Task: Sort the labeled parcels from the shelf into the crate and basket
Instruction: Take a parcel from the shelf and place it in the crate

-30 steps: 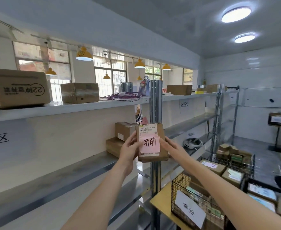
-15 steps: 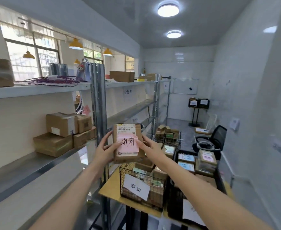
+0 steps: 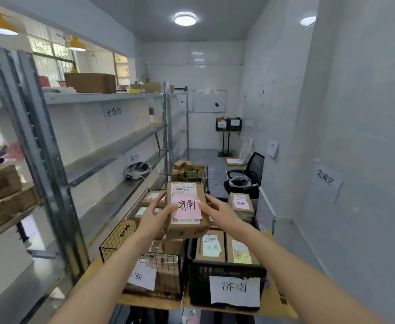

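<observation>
One brown parcel [image 3: 187,210] with a pink 济南 note, both hands' fingers clamped on its sides, left hand [image 3: 155,215] and right hand [image 3: 217,212], held above the wire basket [image 3: 145,258] and black crate [image 3: 224,274] at the worktop's near edge; next move, judged: lower into the 济南-tagged crate.

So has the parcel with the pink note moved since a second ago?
Yes. The parcel, held in both hands, has left the shelf upright and now hangs above the wire basket and black crate.

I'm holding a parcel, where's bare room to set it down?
The long shelf left of the white headset lies bare. The black crate and wire basket are crowded with parcels.
</observation>
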Demonstrator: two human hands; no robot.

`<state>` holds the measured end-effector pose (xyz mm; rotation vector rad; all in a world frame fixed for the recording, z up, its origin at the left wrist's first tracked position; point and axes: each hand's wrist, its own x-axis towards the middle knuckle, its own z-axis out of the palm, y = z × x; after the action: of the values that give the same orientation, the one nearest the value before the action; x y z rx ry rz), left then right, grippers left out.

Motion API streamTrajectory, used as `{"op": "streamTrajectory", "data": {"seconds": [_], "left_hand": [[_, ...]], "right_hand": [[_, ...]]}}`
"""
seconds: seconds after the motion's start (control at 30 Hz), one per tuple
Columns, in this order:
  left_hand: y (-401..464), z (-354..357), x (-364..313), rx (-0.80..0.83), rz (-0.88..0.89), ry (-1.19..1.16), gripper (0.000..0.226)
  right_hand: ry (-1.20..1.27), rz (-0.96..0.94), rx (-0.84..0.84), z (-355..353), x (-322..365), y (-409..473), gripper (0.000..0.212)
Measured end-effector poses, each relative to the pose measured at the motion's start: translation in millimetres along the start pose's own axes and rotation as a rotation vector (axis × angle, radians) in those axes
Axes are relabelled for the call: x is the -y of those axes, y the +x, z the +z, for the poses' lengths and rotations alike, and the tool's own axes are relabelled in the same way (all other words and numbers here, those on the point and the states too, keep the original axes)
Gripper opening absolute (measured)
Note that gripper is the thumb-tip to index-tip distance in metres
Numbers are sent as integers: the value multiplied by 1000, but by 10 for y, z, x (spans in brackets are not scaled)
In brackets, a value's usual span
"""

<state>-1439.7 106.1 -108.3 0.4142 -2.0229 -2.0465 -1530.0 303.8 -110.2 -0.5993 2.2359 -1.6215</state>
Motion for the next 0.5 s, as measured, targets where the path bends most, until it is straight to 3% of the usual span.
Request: {"op": "streamTrajectory", "data": {"seconds": [0.43,0.5], "left_hand": [[1854,1825,967,142,-248,89,64],[2022,2036,1169,160,-296,95,64]], "right_hand": [[-238,188,-324,-1853,-1806,995,64],[-221,211,-337,-1918,-1993,1023,80]]}}
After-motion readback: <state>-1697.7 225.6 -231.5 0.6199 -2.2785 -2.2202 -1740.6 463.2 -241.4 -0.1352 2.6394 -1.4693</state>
